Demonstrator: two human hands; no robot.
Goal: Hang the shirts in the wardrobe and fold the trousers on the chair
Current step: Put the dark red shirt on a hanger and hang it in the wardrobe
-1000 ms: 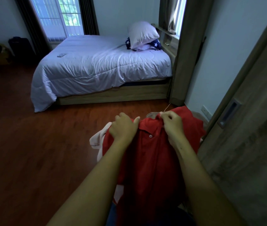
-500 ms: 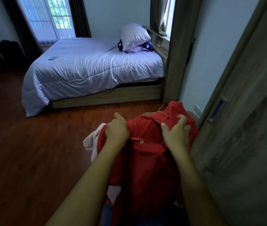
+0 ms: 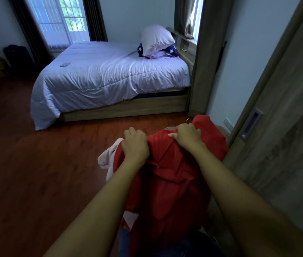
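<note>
A red shirt (image 3: 172, 182) hangs in front of me, draped over a pile of clothes that hides whatever holds it up. My left hand (image 3: 135, 145) grips the shirt's left shoulder, fingers curled over the top. My right hand (image 3: 186, 135) lies on the collar area with fingers curled into the fabric. A thin wire, perhaps a hanger hook (image 3: 187, 120), pokes up just beyond my right hand. A pale pink garment (image 3: 108, 156) hangs under the red shirt at the left. Something blue (image 3: 124, 238) shows low down.
The wardrobe's wooden sliding door (image 3: 280, 145) with a recessed handle (image 3: 250, 125) stands close at my right. A bed (image 3: 109, 78) with a white duvet and pillows fills the room's far side. Wooden floor (image 3: 35, 173) spreads to the left. Dark bags (image 3: 17, 58) sit by the window.
My right hand went from pinching the collar to spreading open, then settled on the shirt's top. The left hand slid slightly outward on the shoulder. My view drifted right.
</note>
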